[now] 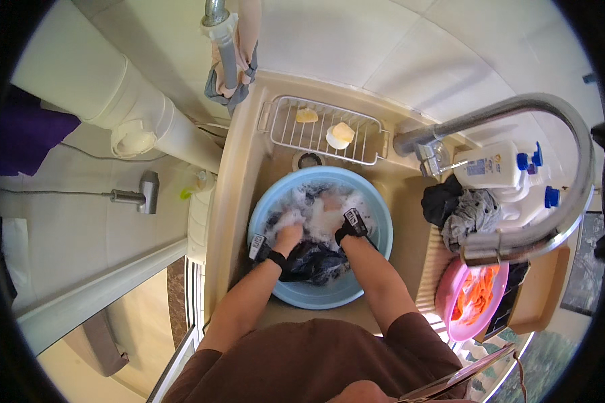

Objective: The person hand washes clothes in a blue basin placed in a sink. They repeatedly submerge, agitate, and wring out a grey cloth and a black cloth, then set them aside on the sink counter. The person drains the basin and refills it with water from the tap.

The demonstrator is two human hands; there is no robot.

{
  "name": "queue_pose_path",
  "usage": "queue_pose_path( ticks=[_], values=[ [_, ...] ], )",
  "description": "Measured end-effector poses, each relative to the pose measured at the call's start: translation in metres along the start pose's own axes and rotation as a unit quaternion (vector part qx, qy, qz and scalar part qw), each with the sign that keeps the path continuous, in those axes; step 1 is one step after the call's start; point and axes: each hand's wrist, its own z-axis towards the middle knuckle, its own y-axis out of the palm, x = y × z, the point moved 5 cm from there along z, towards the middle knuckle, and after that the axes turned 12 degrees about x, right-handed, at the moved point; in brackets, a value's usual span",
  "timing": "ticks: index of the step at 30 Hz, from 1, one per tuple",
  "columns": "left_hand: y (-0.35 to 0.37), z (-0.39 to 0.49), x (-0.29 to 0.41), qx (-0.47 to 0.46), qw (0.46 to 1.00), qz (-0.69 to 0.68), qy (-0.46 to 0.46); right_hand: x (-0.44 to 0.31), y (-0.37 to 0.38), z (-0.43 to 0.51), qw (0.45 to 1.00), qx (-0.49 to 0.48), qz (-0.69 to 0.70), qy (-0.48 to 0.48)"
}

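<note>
A round light-blue plastic basin [318, 298] stands in a beige laundry sink [408, 226]. It holds sudsy water and a dark garment [312, 264], partly under foam. My left hand [289, 227] is in the suds on the left side; foam covers its fingers. Just right of it, my right hand [333, 216] is sunk in the foam and blurred. Black bands with small tagged devices are on both wrists. Whether either hand grips cloth is hidden by the suds.
Behind the basin, a wire rack [327, 128] carries soap pieces [342, 133]. A curved metal faucet [529, 103] arches over the right side, near white detergent bottles [489, 163], bunched grey cloth [471, 214] and a pink basin [446, 302] of orange cloth. A wide white pipe [146, 111] runs at left.
</note>
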Motion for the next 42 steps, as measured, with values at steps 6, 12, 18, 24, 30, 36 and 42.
queue_pose_path(
  ticks=[6,12,18,24,30,36,42],
  values=[
    [-0.001,-0.011,0.048,-0.133,0.779,-0.564,-0.239,-0.104,-0.064,-0.059,0.978,0.089,-0.055,-0.182],
    [-0.017,-0.044,0.078,-0.245,0.874,-0.413,0.074,-0.127,-0.063,-0.099,0.970,0.151,0.014,-0.189],
    [-0.003,-0.052,0.064,-0.160,0.925,-0.285,-0.194,-0.047,-0.065,-0.063,0.960,0.247,-0.096,-0.091],
    [-0.049,-0.036,0.065,0.101,0.990,-0.087,-0.038,-0.010,-0.074,-0.053,0.961,0.211,-0.176,0.014],
    [-0.013,-0.050,0.040,0.027,0.973,0.182,0.137,0.003,-0.007,-0.039,0.961,-0.041,-0.271,-0.037],
    [0.010,-0.014,0.022,0.016,0.970,0.161,0.181,0.051,0.041,-0.024,0.981,0.034,-0.144,-0.122],
    [-0.004,0.003,0.021,-0.024,0.984,-0.124,-0.123,0.022,0.027,0.004,0.967,0.029,-0.160,-0.197]
  ],
)
